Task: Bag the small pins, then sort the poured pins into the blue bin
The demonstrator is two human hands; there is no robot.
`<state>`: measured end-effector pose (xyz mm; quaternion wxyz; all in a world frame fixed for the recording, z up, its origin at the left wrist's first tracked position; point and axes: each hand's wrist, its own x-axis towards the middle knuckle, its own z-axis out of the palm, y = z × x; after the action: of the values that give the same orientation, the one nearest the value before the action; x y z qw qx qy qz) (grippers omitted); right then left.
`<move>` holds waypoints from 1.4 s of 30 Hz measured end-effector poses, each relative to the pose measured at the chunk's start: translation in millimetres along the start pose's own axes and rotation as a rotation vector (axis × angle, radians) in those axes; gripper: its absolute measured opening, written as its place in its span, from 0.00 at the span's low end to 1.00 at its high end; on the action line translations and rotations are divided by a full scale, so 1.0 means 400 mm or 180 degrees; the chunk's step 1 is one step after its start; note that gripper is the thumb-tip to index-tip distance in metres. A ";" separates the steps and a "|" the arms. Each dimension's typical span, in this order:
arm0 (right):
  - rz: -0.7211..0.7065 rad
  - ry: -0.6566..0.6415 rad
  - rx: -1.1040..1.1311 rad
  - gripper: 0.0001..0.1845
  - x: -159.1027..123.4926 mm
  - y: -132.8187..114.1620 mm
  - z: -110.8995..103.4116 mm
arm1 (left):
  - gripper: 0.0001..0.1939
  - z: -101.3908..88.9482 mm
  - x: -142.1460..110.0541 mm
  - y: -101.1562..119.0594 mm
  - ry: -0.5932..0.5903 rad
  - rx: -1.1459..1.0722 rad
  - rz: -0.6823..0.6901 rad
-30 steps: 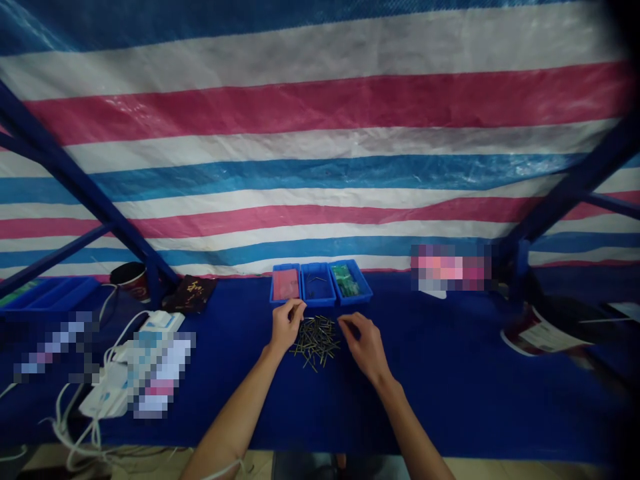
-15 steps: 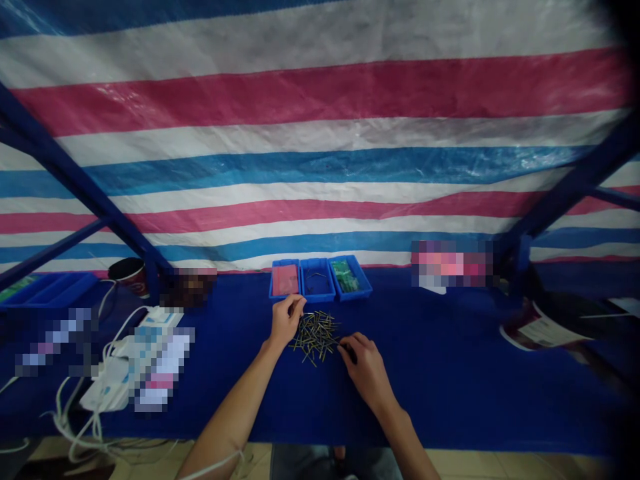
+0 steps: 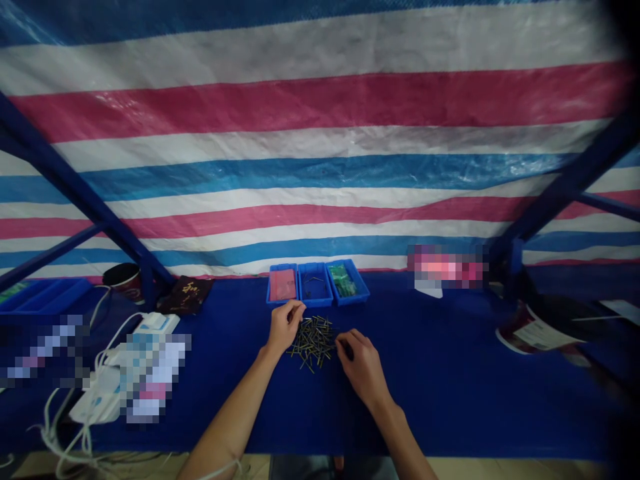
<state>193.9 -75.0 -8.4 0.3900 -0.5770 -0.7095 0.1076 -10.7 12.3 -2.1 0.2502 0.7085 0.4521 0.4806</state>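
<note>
Little metal pins point(image 3: 314, 343) piled on the blue tablecloth point(image 3: 450, 373); left hand point(image 3: 285, 328) pinched, right hand point(image 3: 362, 364) curled beside them, can't tell if either's got one. They look light and stiff, so grab by the shaft.

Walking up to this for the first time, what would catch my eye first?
A huge pink, white and blue striped tarpaulin fills the background. Below it, on a dark blue tablecloth, a loose pile of small pins lies between the left hand and right hand, just in front of three blue trays.
</note>
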 end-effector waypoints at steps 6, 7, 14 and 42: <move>-0.0054 0.0015 0.0096 0.07 0.071 -0.027 -0.012 | 0.13 0.004 -0.007 0.010 -0.0270 0.0242 0.0363; -0.0116 0.0010 0.0114 0.07 0.088 -0.033 -0.013 | 0.12 0.004 -0.008 0.013 -0.0336 0.0285 0.0467; -0.0701 -0.0184 0.0203 0.08 0.180 -0.079 -0.009 | 0.11 0.005 -0.005 0.020 -0.0351 0.0306 0.0780; -0.0636 0.0073 0.0353 0.12 0.127 0.001 0.083 | 0.07 0.018 -0.007 -0.009 -0.0330 0.0024 0.0440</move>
<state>170.3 -19.1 -9.1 0.4382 -0.4821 -0.7520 0.1006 -5.8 12.2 -9.2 0.2368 0.7629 0.3903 0.4577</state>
